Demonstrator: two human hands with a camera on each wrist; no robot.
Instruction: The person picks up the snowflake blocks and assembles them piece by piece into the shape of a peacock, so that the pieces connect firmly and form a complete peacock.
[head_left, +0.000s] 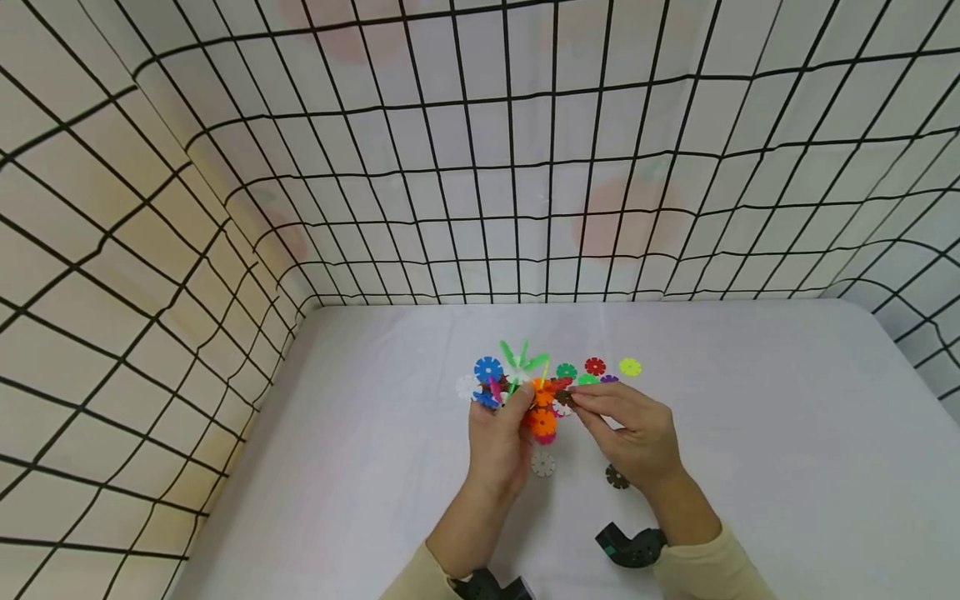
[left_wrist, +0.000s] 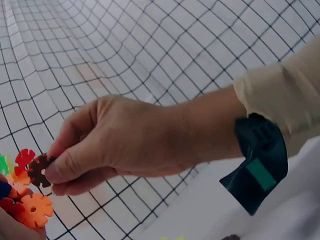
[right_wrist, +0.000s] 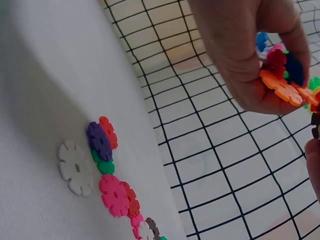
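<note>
Head view, left hand (head_left: 500, 446) gripping a multicoloured notched-disc cluster (head_left: 542, 422), right hand (head_left: 636, 429) pinching a brown disc (left_wrist: 37, 173) at its edge, loose discs (head_left: 630, 367) on bench (head_left: 337, 467)

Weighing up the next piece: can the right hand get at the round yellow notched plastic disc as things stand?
Probably yes: the yellow disc lies uncovered on the white tabletop beyond the right hand, though that hand pinches a brown notched plastic disc and may need to release it.

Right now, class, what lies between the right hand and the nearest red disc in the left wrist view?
A brown disc, pinched by the right hand, lies between it and the red disc; the left wrist view shows this.
</note>
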